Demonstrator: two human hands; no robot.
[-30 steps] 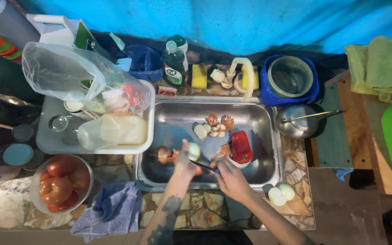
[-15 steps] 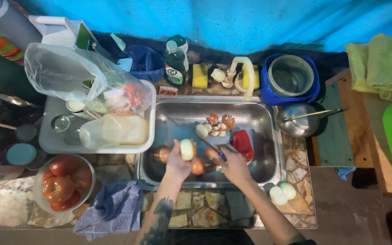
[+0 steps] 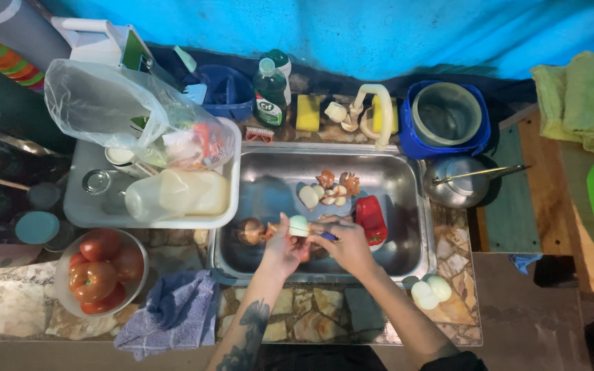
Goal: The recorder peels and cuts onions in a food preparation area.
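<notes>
A bowl of red tomatoes (image 3: 97,273) is sitting at the far left of the stone counter (image 3: 311,319), with a crumpled blue cloth (image 3: 172,312) lying just to its right. Behind them, a white drying tray (image 3: 91,206) is carrying plastic containers and a clear plastic bag (image 3: 122,113).

The steel sink (image 3: 269,182) is occupying the centre. An unpeeled onion (image 3: 250,231) is lying on its floor at the left. Just right of it, the left hand (image 3: 284,249) is holding a pale peeled onion (image 3: 299,225) above the front part of the basin, fingers clenched around it from below. The right hand (image 3: 347,246) is touching the left one, fingers grasping a small tool with a blue handle (image 3: 328,236) that is pointing at the peeled onion.

Onion skins and pieces (image 3: 330,187) are lying farther back in the basin. A red pepper (image 3: 370,218) is resting against the right wall. Two peeled onions (image 3: 430,291) are sitting on the counter at the sink's front right corner. A steel kettle (image 3: 456,183) is standing farther right.
</notes>
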